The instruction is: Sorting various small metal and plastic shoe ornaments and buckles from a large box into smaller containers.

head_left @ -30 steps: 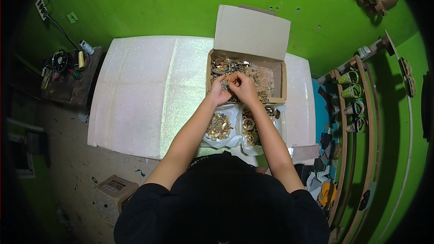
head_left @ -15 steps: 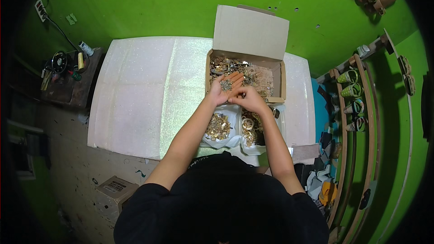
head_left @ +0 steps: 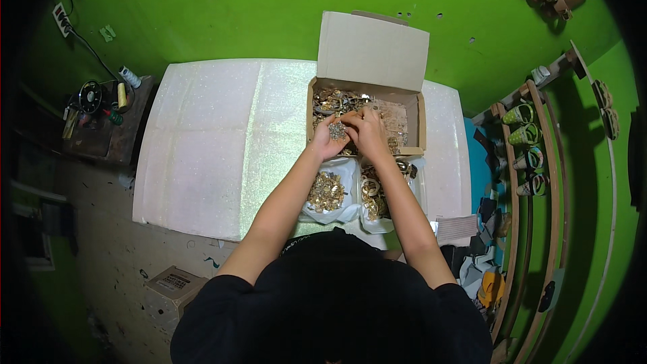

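Observation:
My left hand (head_left: 328, 141) lies palm up at the front of an open cardboard box (head_left: 421, 121), its fingers curled around a small heap of silvery metal pieces (head_left: 337, 131). Close beside it, my right hand (head_left: 370, 133) is held palm down over the box, fingers bent and drawn together. Whatever its fingertips may grip is too small or hidden to make out. Gold and silver metal fittings (head_left: 331, 99) fill much of the box's left part, partly covered by both hands.
Two plastic-lined tubs stand before the box: one with gold-coloured pieces (head_left: 326, 193), one with larger rings and fittings (head_left: 372, 192). A pale glittery sheet (head_left: 202, 141) covers the table. Shoe rack (head_left: 522, 229) at right; small table with thread spools (head_left: 122, 94) at left.
My right hand has shifted from my left fingertips to a flatter pose further over the box. My left fingers, spread before, now curl more around the silvery pieces.

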Available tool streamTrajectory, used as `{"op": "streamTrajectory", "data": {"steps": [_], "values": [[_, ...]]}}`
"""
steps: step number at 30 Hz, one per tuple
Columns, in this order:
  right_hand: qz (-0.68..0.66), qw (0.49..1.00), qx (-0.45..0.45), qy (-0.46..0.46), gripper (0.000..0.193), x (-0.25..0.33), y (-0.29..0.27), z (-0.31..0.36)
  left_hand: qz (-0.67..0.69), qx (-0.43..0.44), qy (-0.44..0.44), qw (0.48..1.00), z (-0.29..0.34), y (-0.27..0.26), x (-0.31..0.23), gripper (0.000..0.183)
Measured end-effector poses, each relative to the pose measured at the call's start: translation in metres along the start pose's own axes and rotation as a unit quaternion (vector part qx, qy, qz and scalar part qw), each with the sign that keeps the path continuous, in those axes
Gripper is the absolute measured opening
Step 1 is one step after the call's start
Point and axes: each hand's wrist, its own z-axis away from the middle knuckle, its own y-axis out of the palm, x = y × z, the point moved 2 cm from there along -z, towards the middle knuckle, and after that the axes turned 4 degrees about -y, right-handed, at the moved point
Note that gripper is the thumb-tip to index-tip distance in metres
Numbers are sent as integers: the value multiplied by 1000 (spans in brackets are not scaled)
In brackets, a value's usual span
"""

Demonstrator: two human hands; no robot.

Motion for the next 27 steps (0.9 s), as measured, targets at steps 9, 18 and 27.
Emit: {"op": "streamTrajectory", "data": {"steps": [9, 18, 27], "values": [[34, 998, -11, -54, 12, -4, 12, -7, 29, -21, 8, 999, 6, 9, 0, 30], [-22, 999, -16, -19, 12, -4, 11, -8, 21, -44, 10, 999, 5, 7, -1, 28], [40, 999, -3, -29, 12, 3, 16, -11, 15, -35, -11, 999, 3, 0, -1, 25]]}}
